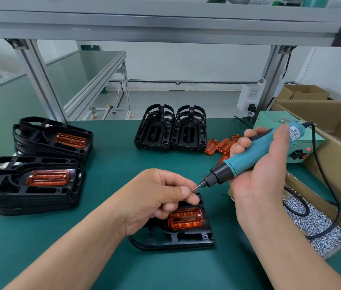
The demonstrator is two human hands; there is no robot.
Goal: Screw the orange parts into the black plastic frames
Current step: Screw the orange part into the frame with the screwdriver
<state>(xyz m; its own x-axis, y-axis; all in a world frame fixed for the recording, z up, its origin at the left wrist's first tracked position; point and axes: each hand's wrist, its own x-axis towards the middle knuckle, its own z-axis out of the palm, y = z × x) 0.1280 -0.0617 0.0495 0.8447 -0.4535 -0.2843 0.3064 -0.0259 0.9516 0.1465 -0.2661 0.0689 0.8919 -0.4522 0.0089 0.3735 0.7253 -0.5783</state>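
Our left hand [157, 197] is pinching a small silver screw [192, 189] at the bit of the teal electric screwdriver [255, 153] our right hand [263, 168] is gripping. At lower centre, an orange plastic part [185, 220] is sitting in a black plastic frame [186, 239], seemingly light, stiff, holdable by its rim

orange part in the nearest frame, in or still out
In: the orange part sits inside the black frame recess, a screw head showing in its far right corner. Other corners: cannot tell.
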